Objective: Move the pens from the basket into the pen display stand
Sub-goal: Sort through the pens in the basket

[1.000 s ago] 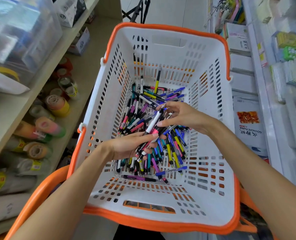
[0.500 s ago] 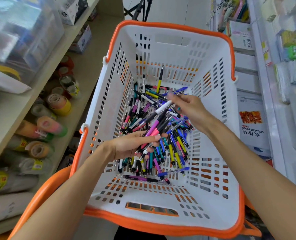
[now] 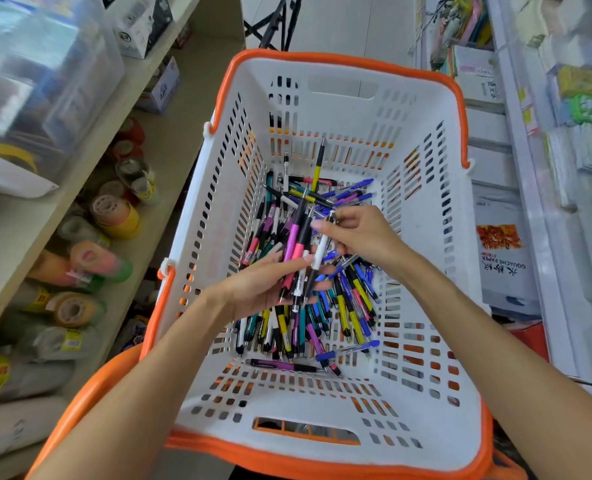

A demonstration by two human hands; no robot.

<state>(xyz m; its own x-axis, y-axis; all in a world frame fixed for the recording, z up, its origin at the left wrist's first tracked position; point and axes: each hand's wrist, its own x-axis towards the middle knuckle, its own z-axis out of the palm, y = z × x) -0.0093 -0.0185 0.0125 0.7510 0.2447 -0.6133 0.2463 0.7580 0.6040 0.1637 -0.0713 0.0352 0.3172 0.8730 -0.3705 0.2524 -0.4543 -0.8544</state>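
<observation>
Tape rolls (image 3: pixel 114 216) fill the shelf (image 3: pixel 169 147) beside gouache paper packs (image 3: pixel 502 258).

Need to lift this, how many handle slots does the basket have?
2: far handle slot in the basket wall opposite you, near handle slot in the closest wall. None seems hidden.

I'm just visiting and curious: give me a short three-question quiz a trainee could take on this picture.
1. True or false: the basket has an orange rim.
2. What does the left hand hold? A) a bundle of pens B) a tape roll C) nothing
3. Fill in: the right hand pinches a ____ pen.

Key: 1 true; 2 A; 3 white.
</observation>
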